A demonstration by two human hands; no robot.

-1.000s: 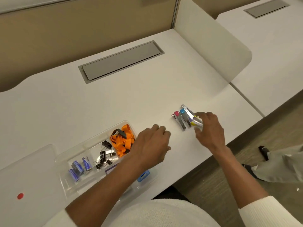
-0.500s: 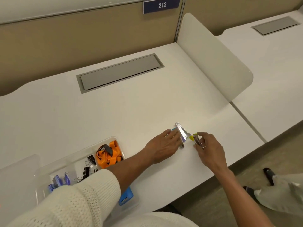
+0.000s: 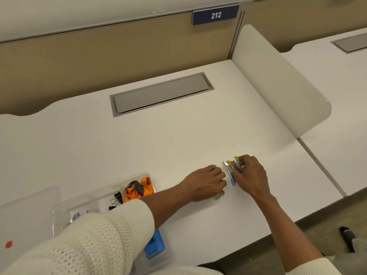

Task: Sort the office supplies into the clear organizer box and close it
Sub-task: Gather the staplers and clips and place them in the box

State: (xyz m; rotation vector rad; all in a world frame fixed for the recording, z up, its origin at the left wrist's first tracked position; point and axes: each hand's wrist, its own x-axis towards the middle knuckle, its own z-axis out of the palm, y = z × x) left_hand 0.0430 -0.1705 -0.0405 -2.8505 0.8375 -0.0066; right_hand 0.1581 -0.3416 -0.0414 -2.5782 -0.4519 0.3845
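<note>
Both hands are out on the white bench (image 3: 139, 147), over toward the right near edge. The right hand (image 3: 250, 176) has its fingers pinched around a little bundle of USB sticks (image 3: 235, 165), silver bodies with yellow ends poking out on the far side, and a bluish tip showing just under the hand. The left hand (image 3: 206, 182) sits right beside it, fingers curled down onto the bench with a small silver metal piece (image 3: 220, 194) peeking out from under the near side. Can't tell if those fingers actually have hold of it or are just resting on top.

The clear organizer box (image 3: 151, 176) is off to the left along the near edge, lid open, well apart from the hands. An orange lanyard (image 3: 139, 189) is bunched up in the far right compartment, black binder clips (image 3: 116, 199) are in the compartment just left of it, and a blue stapler-looking thing (image 3: 155, 247) lies in the near part. The white knit sleeve (image 3: 95, 241) covers most of the rest. The box's clear lid (image 3: 25, 213) lies flat to the left with a red dot sticker (image 3: 8, 244) on it.

Far side of the bench there's a grey cable hatch (image 3: 161, 94), and a "212" plate (image 3: 215, 15) up on the partition.
</note>
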